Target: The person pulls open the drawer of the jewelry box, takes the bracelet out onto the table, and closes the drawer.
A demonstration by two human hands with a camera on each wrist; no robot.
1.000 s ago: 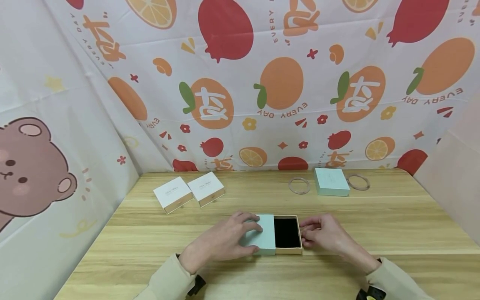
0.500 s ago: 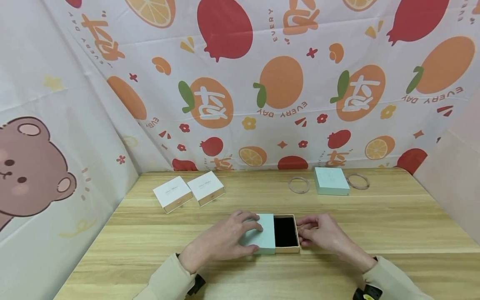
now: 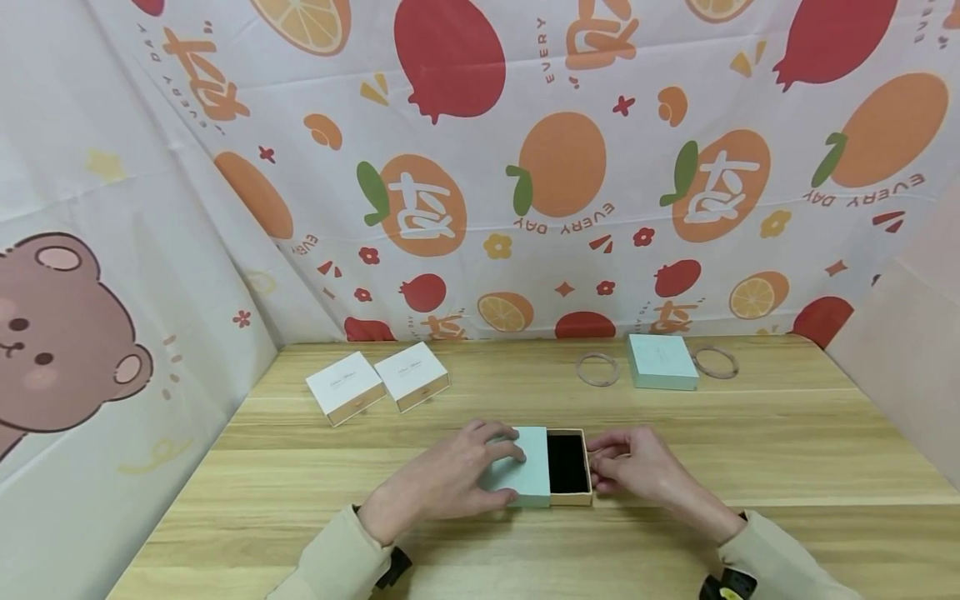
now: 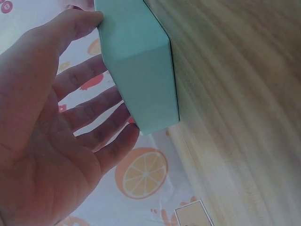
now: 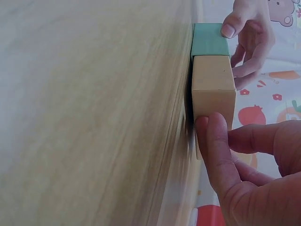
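Observation:
A mint-green jewelry box (image 3: pixel 532 475) lies on the table with its cream drawer (image 3: pixel 571 500) partly out to the right. Black lining (image 3: pixel 567 463) shows inside the drawer. My left hand (image 3: pixel 450 475) holds the mint sleeve: the thumb touches its near side and the other fingers lie over the top, as the left wrist view also shows. At the drawer's outer end my right hand (image 3: pixel 637 467) presses its fingertips (image 5: pixel 217 120) against the end panel. Whether they also pinch a pull tab cannot be seen.
Two white drawer boxes (image 3: pixel 345 383) stand at the back left. A second mint box (image 3: pixel 662 362) is at the back right, with a ring-shaped bangle (image 3: pixel 579 369) on its left and another bangle (image 3: pixel 737 367) beside its right side. A printed cloth (image 3: pixel 562 250) hangs behind the table.
The drawer has slid left, a little farther into the sleeve, with my right hand moving along with it. My left hand has stayed in place on the sleeve.

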